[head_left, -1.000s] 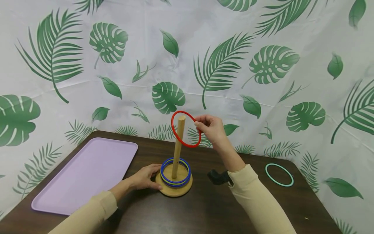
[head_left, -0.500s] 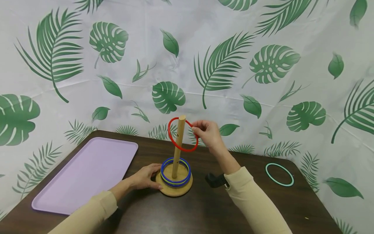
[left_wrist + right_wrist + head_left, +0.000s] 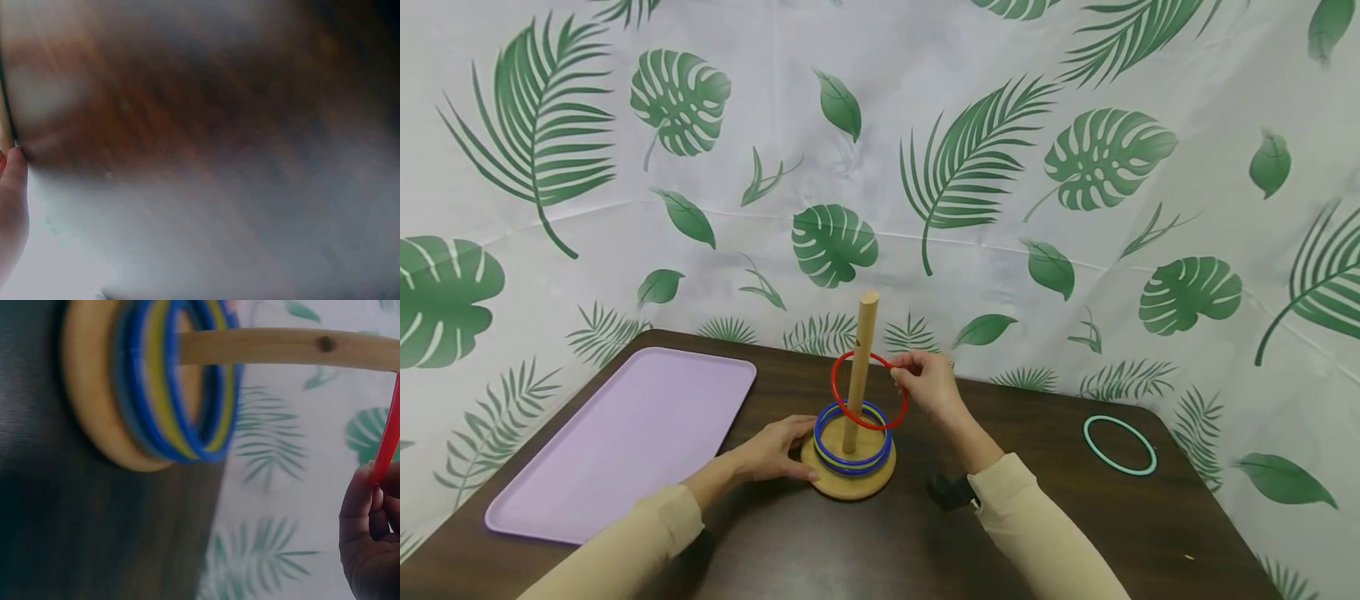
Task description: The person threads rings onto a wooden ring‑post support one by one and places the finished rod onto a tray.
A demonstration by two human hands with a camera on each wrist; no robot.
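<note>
The right hand (image 3: pixel 931 385) pinches a red ring (image 3: pixel 833 379) by its right side; the ring is tilted and surrounds the wooden peg (image 3: pixel 864 329) partway down. Around the peg's foot lies a stack of blue and yellow-green rings (image 3: pixel 852 469) on the round wooden base (image 3: pixel 847 487). The left hand (image 3: pixel 772 452) rests at the base's left edge, thumb toward the front and fingers behind. In the right wrist view, thumb and fingers of the right hand (image 3: pixel 375 531) hold the red ring (image 3: pixel 389 431) beside the peg (image 3: pixel 281 347). The left wrist view is mostly blurred tabletop.
A lilac tray (image 3: pixel 632 442) lies on the left of the dark table (image 3: pixel 820 558). A mint-green ring (image 3: pixel 1120 446) lies flat on the right side. Behind the table hangs a white cloth (image 3: pixel 737 275) with green leaves.
The right hand and the red ring have moved down, and the ring now circles the peg lower than before. The left hand stays at the base.
</note>
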